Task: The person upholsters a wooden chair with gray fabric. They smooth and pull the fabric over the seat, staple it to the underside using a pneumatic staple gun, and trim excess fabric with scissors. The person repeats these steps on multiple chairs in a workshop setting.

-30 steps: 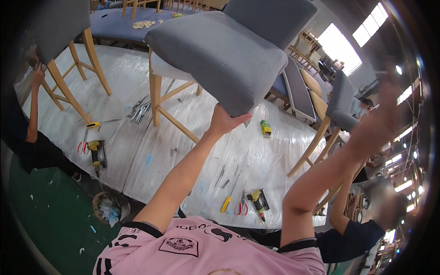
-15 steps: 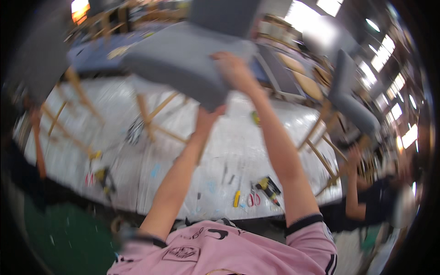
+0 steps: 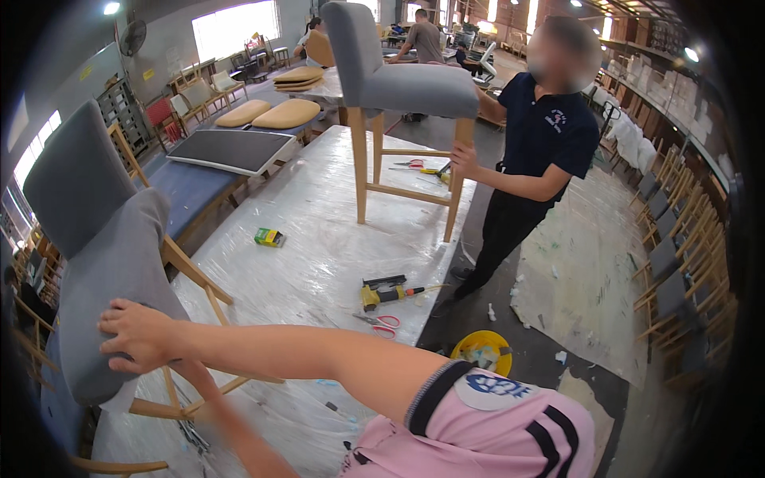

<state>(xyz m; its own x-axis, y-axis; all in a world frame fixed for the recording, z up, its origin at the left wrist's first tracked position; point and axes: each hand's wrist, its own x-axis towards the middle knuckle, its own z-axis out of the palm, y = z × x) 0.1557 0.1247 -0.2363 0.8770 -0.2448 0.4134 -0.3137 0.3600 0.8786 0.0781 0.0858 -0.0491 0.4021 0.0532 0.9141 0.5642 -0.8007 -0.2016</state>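
A grey upholstered bar chair (image 3: 119, 263) with wooden legs stands tilted at the left on the plastic-covered table. My right hand (image 3: 142, 336) rests on its seat cover near the front edge, fingers apart and pressed on the fabric. Below it my left forearm reaches up to the seat's underside; my left hand (image 3: 190, 371) is mostly hidden behind the seat and my right arm, so its fingers do not show. On the table nearby lie a yellow-and-black staple gun (image 3: 386, 293), red-handled scissors (image 3: 379, 323) and a small green-and-yellow box (image 3: 270, 237).
Across the table a co-worker (image 3: 550, 127) in a dark shirt holds a second grey bar chair (image 3: 422, 89) by a leg. A yellow bucket (image 3: 502, 368) with scraps stands on the floor. Padded tan seats (image 3: 287, 113) lie beyond the table; several wooden-legged chairs line the right side.
My view has swung to the right, so the chair now appears at the left. My right hand remains on its seat. The co-worker with the second chair is now plainly in view.
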